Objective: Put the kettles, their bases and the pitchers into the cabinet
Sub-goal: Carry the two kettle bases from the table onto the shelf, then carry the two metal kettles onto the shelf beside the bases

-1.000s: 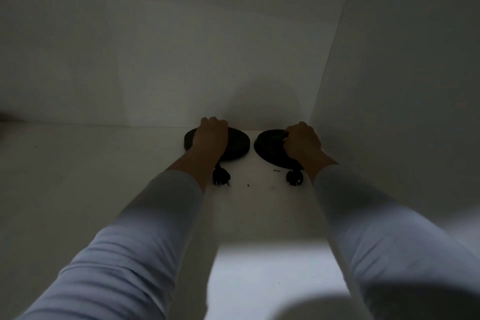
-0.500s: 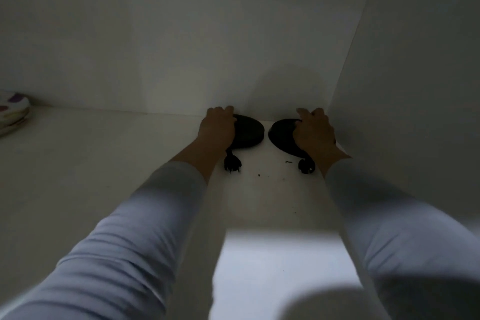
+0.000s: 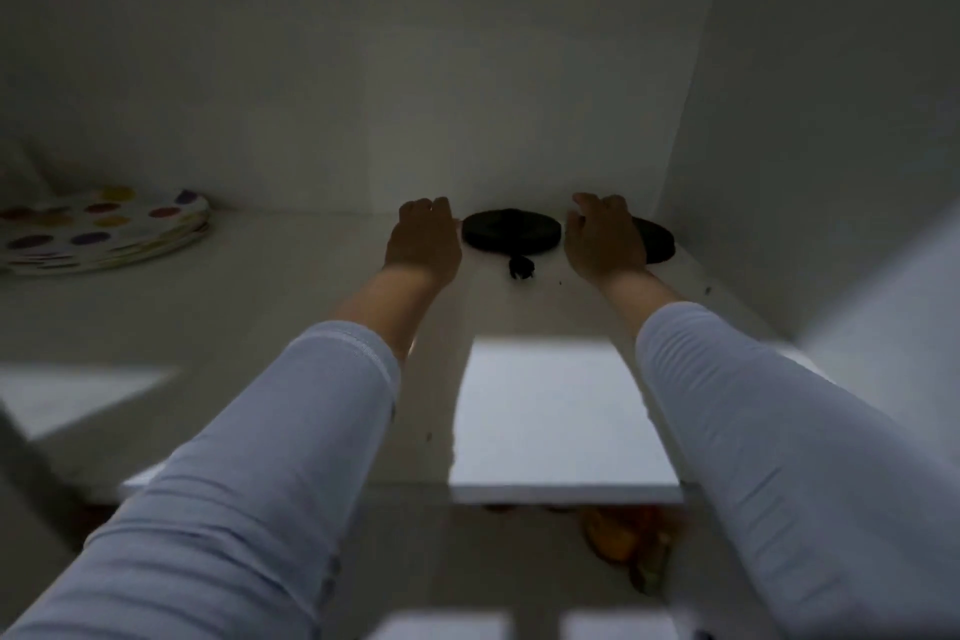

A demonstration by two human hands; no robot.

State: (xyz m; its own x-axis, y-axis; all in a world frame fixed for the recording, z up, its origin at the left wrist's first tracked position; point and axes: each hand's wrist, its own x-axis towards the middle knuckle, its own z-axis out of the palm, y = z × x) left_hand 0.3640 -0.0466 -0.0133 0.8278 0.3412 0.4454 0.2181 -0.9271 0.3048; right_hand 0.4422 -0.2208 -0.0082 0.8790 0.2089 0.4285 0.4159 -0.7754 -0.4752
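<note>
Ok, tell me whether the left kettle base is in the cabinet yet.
In. The left kettle base lies flat on the cabinet shelf by the back wall, its plug in front; the left hand is off it.

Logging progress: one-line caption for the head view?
Both hands beside two black kettle bases at the cabinet shelf's back right corner.

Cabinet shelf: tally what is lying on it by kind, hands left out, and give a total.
Black kettle bases: 2, the left base in full view, the right base partly behind the right hand.
Stacks of dotted plates: 1, the plate stack at far left; plates in it too blurred to count.
Total: 3.
</note>
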